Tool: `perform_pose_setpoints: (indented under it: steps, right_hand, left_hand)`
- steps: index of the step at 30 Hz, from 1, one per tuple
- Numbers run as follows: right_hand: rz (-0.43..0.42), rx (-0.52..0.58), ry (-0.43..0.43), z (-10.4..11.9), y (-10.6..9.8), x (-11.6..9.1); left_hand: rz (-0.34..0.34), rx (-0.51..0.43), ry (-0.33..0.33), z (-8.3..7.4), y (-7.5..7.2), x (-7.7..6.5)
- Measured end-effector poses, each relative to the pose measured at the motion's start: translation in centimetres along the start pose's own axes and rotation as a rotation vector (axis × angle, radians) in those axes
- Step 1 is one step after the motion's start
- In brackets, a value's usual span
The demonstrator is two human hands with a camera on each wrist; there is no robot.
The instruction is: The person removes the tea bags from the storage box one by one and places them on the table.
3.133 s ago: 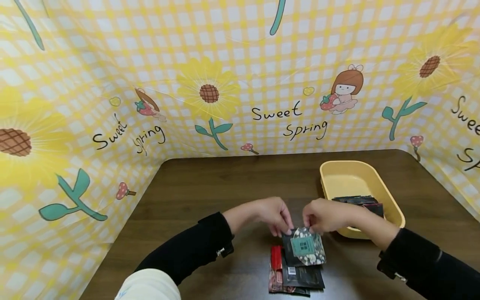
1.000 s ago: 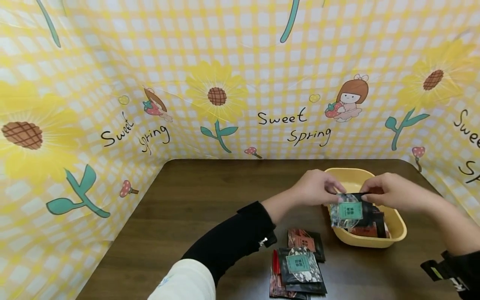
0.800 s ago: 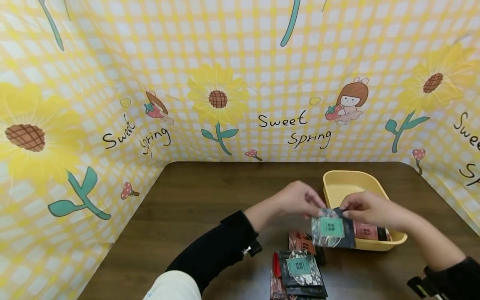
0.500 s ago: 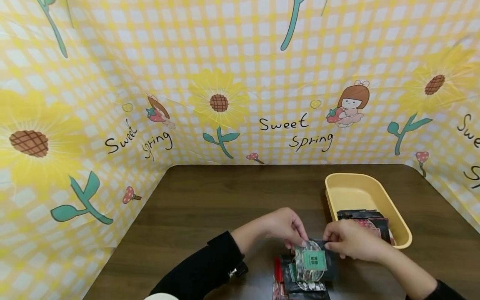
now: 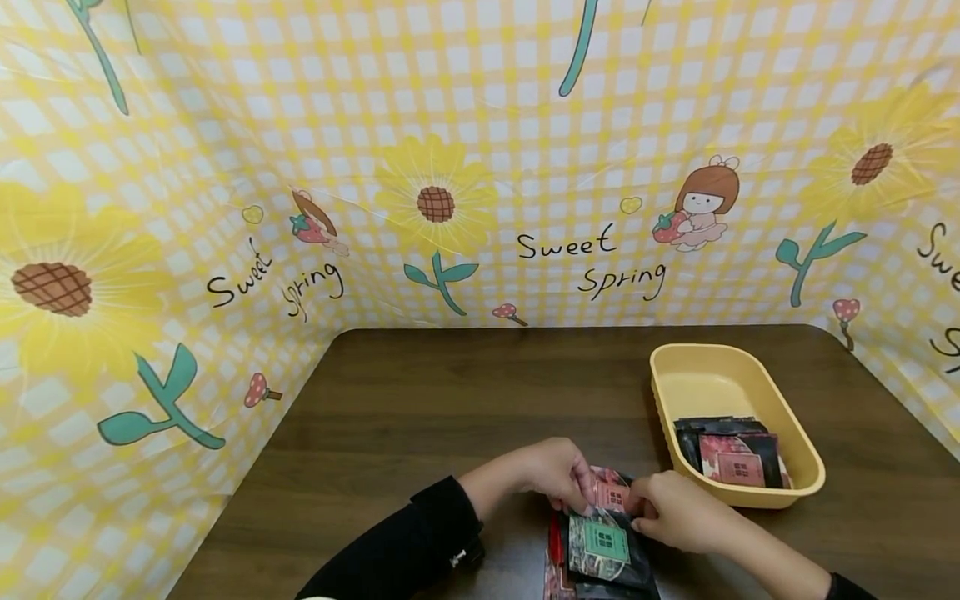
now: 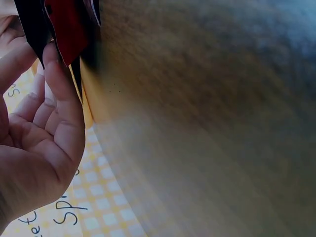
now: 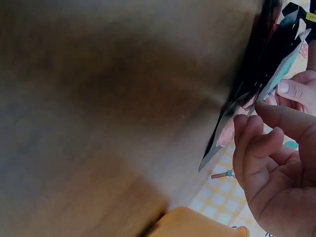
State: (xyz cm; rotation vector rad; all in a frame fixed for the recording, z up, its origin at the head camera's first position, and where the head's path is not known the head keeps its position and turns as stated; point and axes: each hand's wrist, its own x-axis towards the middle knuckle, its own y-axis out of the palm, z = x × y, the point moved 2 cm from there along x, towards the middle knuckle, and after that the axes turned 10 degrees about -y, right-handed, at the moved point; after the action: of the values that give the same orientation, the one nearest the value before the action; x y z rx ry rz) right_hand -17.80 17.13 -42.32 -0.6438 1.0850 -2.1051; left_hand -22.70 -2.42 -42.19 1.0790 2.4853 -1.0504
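A black sachet with a green label (image 5: 603, 542) lies over a small pile of sachets near the table's front. My left hand (image 5: 551, 477) pinches its far left corner between thumb and fingers. At the far right corner, my right hand (image 5: 678, 510) pinches the same sachet. Behind it lies a sachet with a pinkish-red label (image 5: 611, 493), partly covered by the hands. A red-edged sachet (image 5: 555, 542) sticks out at the left of the pile. In the right wrist view, the right fingers (image 7: 269, 116) are at the sachet's edge.
A yellow plastic basket (image 5: 806, 454) stands to the right. Several dark sachets lie in its near end, one with a pink label (image 5: 738, 467) on top. Yellow checked cloth (image 5: 480, 108) hangs behind and beside the brown table (image 5: 450, 383).
Both hands have carried the green-labelled sachet from above the basket leftward and toward me, lowering it onto the pile. It now covers the earlier green-labelled sachet there.
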Motion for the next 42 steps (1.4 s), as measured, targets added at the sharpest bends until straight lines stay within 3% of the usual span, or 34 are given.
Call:
perform_pose_setpoints:
  steps: [2, 5, 9, 11, 13, 16, 20, 26, 30, 35, 38, 42]
  right_hand:
    - [-0.02, -0.002, 0.002, 0.2, -0.4, -0.2]
    - [-0.069, -0.012, -0.006, 0.5, -1.5, -0.5]
    - [-0.163, -0.076, -0.018, 0.4, -4.1, -1.4]
    - [-0.212, -0.103, 0.013, -0.1, -5.6, -1.9]
    - [-0.248, -0.127, 0.067, -1.1, -7.2, -2.4]
    - [-0.251, -0.124, 0.138, -3.3, -8.9, -3.1]
    - [-0.208, -0.172, 0.175, -6.3, -10.0, -4.1]
    - [-0.15, -0.202, 0.177, -7.6, -10.4, -5.5]
    - [-0.146, -0.229, 0.16, -7.6, -10.4, -5.8]
    - [-0.154, -0.286, 0.15, -7.4, -10.6, -5.8]
    - [-0.162, -0.309, 0.145, -7.2, -10.6, -5.9]
    - [-0.157, -0.317, 0.147, -6.9, -10.8, -6.5]
  left_hand:
    - [-0.014, 0.05, 0.023, -0.1, -0.1, 0.1]
    - [-0.072, 0.228, 0.104, -0.7, -0.2, 0.3]
    - [-0.237, 0.486, 0.215, -2.5, 0.1, 0.8]
    - [-0.32, 0.523, 0.236, -3.8, 0.5, 1.2]
    - [-0.391, 0.502, 0.255, -5.3, 0.9, 1.8]
    - [-0.448, 0.481, 0.301, -7.6, 1.2, 2.8]
    - [-0.448, 0.49, 0.338, -10.2, 1.4, 4.1]
    - [-0.392, 0.574, 0.324, -12.8, 2.2, 6.1]
    - [-0.376, 0.736, 0.302, -13.9, 3.1, 7.6]
    - [-0.377, 0.925, 0.195, -14.5, 4.1, 9.0]
    - [-0.4, 0.921, 0.166, -14.2, 4.3, 9.2]
    - [-0.462, 0.836, 0.241, -13.8, 3.9, 8.8]
